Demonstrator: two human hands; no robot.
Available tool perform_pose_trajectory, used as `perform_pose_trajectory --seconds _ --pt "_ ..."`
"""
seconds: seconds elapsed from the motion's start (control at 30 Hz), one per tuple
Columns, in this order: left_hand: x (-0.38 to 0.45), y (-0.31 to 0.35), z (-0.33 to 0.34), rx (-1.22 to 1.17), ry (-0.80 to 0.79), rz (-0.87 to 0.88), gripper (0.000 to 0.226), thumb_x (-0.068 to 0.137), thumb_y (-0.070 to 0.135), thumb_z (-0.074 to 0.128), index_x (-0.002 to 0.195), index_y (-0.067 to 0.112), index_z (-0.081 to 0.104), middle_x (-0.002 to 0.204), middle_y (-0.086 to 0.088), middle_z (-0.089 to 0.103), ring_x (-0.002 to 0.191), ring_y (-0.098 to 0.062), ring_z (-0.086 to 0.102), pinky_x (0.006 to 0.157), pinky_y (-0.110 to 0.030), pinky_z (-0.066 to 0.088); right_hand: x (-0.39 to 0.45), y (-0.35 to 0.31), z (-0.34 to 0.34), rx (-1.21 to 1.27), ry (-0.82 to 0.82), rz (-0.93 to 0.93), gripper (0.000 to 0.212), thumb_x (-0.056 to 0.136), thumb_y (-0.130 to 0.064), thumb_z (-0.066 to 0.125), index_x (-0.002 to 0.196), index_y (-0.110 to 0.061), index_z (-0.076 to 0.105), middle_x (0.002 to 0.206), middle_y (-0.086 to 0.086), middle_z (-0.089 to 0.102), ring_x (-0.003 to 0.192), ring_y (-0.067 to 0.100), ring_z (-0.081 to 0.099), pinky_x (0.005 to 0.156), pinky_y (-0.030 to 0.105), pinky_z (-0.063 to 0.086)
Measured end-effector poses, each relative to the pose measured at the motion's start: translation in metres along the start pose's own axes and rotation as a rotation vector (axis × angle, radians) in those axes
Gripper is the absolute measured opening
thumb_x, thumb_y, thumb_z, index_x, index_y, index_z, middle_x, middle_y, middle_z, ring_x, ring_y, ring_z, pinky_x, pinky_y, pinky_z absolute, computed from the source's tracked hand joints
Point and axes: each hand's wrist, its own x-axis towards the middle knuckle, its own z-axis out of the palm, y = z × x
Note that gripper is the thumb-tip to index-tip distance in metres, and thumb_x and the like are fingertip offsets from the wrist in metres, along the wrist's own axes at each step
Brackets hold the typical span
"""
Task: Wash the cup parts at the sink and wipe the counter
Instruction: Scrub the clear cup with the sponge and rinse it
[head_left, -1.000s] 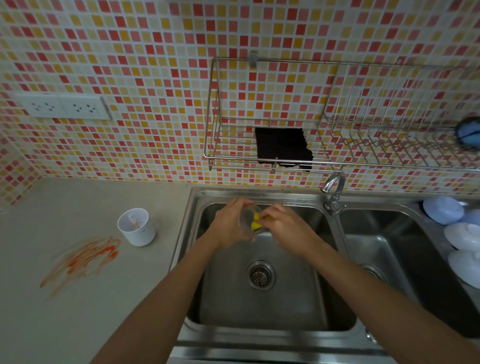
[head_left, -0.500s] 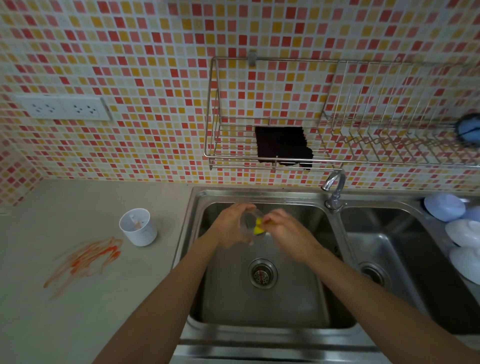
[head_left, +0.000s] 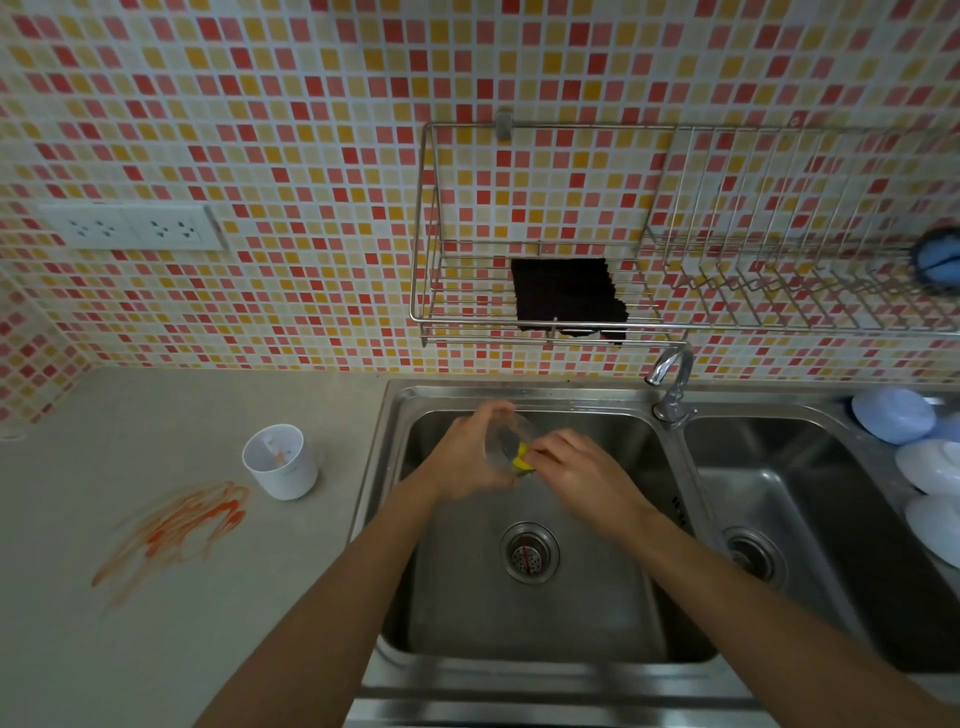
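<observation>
Holding a clear cup part (head_left: 506, 441) over the left sink basin (head_left: 524, 613), the left hand (head_left: 465, 457) had its fingers curled round the part's outer wall, thumb side toward the wall of tiles. Just beside it, the right hand (head_left: 574, 470) pinched a yellow sponge (head_left: 521, 461) and pressed it against the inside of the clear part, so the two hands met over the basin with the sponge between them. Below the hands, at the bottom of the basin, sat the drain strainer (head_left: 530, 553). Beyond the right hand stood the tap (head_left: 670, 384), on the divider between the two basins, and past it lay the right basin (head_left: 810, 519). Farther out on that side, pale blue and white bowls (head_left: 893, 415) lay upside down along the sink's edge.

Well to the left of the left hand, a white cup (head_left: 280, 462) stood upright on the tabletop (head_left: 156, 649), with some orange residue inside it. Farther left still, an orange smear (head_left: 176, 530) was spread over the tabletop surface, apart from the cup.

Above the hands, a wire rack (head_left: 675, 327) hung on the tiled wall (head_left: 260, 130), and a dark cloth (head_left: 566, 296) lay in its left section, one corner hanging through the wires. A blue round object (head_left: 937, 257) showed at the rack's far right end, too cropped to identify. A double socket (head_left: 130, 227) was fixed to the wall up and to the left of the hands.
</observation>
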Motion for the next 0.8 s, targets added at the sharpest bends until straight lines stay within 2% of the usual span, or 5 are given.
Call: perform_pose_trajectory --seconds 0.17,0.33,0.57,0.67,0.8 --pt "0.001 0.001 0.006 -0.006 0.091 0.004 0.099 0.052 0.034 0.091 0.133 0.021 0.034 0.130 0.008 0.049 0.123 -0.012 0.041 0.103 -0.030 0.040 0.005 -0.007 -0.009 0.028 0.091 0.049 0.048 0.064 0.001 0.077 0.109 -0.012 0.066 0.108 0.003 0.064 0.100 0.020 0.050 0.078 0.033 0.052" --pt "0.002 -0.002 0.003 0.120 0.133 0.084 0.083 0.058 0.022 0.088 0.130 0.013 0.047 0.123 0.000 0.039 0.114 -0.012 0.043 0.095 -0.012 0.034 0.008 -0.004 -0.015 0.207 -0.022 0.062 0.033 0.086 -0.005 0.061 0.119 -0.010 0.065 0.113 0.003 0.060 0.107 0.016 0.046 0.096 0.025 0.040" --pt "0.004 0.009 -0.002 0.160 0.064 0.123 0.084 0.061 0.024 0.087 0.135 0.013 0.048 0.128 -0.001 0.044 0.111 -0.008 0.045 0.092 -0.012 0.032 0.022 0.011 -0.022 -0.111 -0.054 0.022 0.041 0.064 -0.006 0.080 0.103 -0.013 0.071 0.107 0.006 0.064 0.099 0.028 0.057 0.078 0.042 0.053" --pt "0.005 0.010 -0.007 0.187 0.053 0.135 0.084 0.061 0.022 0.087 0.135 0.013 0.048 0.129 -0.002 0.044 0.114 -0.013 0.047 0.093 -0.014 0.034 0.019 0.003 -0.012 0.038 -0.001 0.101 0.035 0.070 -0.001 0.075 0.103 -0.013 0.073 0.105 0.004 0.064 0.098 0.025 0.055 0.083 0.036 0.050" --pt "0.006 0.004 -0.006 0.263 0.006 0.140 0.090 0.058 0.019 0.088 0.137 0.014 0.046 0.133 -0.002 0.042 0.118 -0.016 0.046 0.094 -0.015 0.035 0.011 -0.002 -0.008 0.299 -0.100 0.181 0.027 0.088 -0.004 0.061 0.111 -0.012 0.071 0.107 0.001 0.065 0.100 0.019 0.049 0.089 0.023 0.038"
